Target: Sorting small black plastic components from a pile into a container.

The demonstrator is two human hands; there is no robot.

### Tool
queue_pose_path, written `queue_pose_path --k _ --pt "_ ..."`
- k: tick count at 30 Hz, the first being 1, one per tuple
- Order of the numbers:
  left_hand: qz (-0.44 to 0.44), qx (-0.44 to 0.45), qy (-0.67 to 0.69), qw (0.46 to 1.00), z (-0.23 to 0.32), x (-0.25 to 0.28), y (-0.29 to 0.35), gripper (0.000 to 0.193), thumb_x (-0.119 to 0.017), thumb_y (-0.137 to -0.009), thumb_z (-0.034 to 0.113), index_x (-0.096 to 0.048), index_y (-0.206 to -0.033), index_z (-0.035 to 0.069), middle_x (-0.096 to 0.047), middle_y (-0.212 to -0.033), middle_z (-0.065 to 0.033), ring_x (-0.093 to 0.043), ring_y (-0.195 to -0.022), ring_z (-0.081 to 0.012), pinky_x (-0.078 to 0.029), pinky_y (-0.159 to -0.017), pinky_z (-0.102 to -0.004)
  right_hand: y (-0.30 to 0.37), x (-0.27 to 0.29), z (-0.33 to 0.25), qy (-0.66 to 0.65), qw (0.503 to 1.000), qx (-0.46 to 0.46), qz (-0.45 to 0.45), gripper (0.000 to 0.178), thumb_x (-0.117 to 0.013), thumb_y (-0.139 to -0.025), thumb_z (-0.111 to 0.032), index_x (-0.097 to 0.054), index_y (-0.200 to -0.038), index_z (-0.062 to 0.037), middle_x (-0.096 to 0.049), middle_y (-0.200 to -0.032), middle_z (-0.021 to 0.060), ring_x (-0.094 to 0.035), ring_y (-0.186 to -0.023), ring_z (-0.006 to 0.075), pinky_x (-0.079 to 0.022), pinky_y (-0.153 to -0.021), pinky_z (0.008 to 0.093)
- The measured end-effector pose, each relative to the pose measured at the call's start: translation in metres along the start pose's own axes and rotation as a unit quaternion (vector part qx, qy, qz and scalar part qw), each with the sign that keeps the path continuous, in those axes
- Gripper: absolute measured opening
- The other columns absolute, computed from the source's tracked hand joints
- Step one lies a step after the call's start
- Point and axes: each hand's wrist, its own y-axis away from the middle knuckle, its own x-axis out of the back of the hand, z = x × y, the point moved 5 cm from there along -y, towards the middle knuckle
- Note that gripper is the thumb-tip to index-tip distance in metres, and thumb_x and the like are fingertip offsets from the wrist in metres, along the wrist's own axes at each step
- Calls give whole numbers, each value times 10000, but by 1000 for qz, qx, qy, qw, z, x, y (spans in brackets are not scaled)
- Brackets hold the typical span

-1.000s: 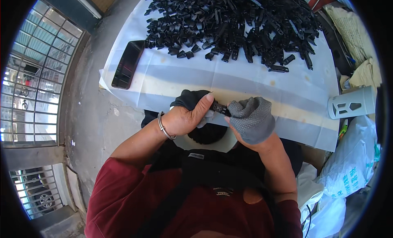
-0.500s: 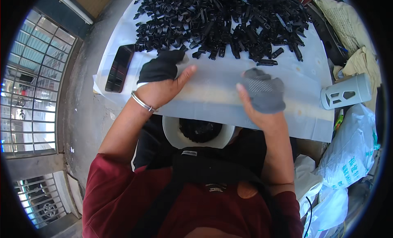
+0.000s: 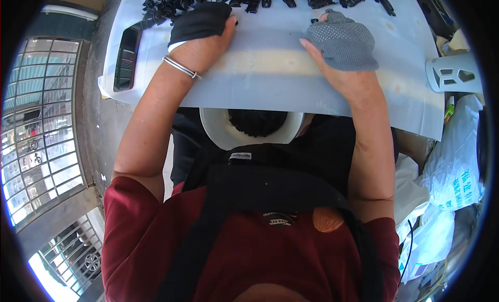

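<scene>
My left hand (image 3: 205, 34), in a black fingerless glove with a metal bangle at the wrist, rests at the near edge of a heap of small black plastic pieces (image 3: 179, 3). Its fingers are curled and mostly hidden; a dark bit shows by the thumb tip, too small to name. Across from it, my right hand (image 3: 345, 44) wears a grey knitted glove with light dots. Its fingers bend downward, and a small black plastic piece (image 3: 314, 21) shows at their tips. The thumb stands apart from them.
A phone (image 3: 127, 57) lies at the left of the white-covered table (image 3: 249, 91). A pale cylinder with cut-outs (image 3: 453, 73) lies at the right edge. Below the front edge, a white bucket (image 3: 213, 128) holds black material. Plastic bags (image 3: 455, 151) stand at the right.
Both hands have reached farther forward, and the view has tipped down so the heap is mostly cut off at the top. The right hand has turned, its fingers now curling down.
</scene>
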Motion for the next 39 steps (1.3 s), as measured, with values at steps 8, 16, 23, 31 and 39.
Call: queue_pose_path --k 8,16,23,31,39 --pt "-58 9 -32 998 2 2 6 172 -544 -788 209 -621 -868 78 -607 -804 -132 -595 -732 -281 -479 -649 -363 1 7 -4 139 974 -106 -145 254 -520 -842 -240 -598 -1027 -85 -592 -1004 127 -526 -941 318 -409 -836 384" --pt "-71 44 14 996 6 12 14 202 -591 -755 159 -615 -932 67 -606 -838 -140 -600 -760 -292 -485 -700 -354 16 4 -2 56 997 -29 -39 266 -505 -850 -277 -621 -983 -78 -610 -942 131 -554 -878 312 -434 -802 384" --pt "-70 102 70 990 -2 20 21 194 -625 -736 172 -622 -903 72 -629 -793 -136 -615 -705 -275 -499 -659 -339 7 12 -6 85 992 -44 -83 325 -527 -840 -321 -598 -1016 -58 -597 -961 144 -544 -906 312 -422 -817 379" --pt "-143 178 421 878 18 12 26 201 -605 -800 76 -594 -992 15 -604 -719 -14 -527 -612 -57 -422 -529 -198 9 10 -40 -141 988 54 -15 241 -623 -783 -194 -587 -965 -40 -595 -921 93 -570 -772 246 -426 -703 335" --pt "-147 204 580 775 45 13 28 295 -548 -854 331 -629 -921 55 -605 -705 -22 -535 -568 -63 -418 -502 -205 6 12 -53 -152 984 93 24 254 -675 -721 -149 -584 -931 -39 -597 -882 93 -566 -761 275 -436 -665 347"
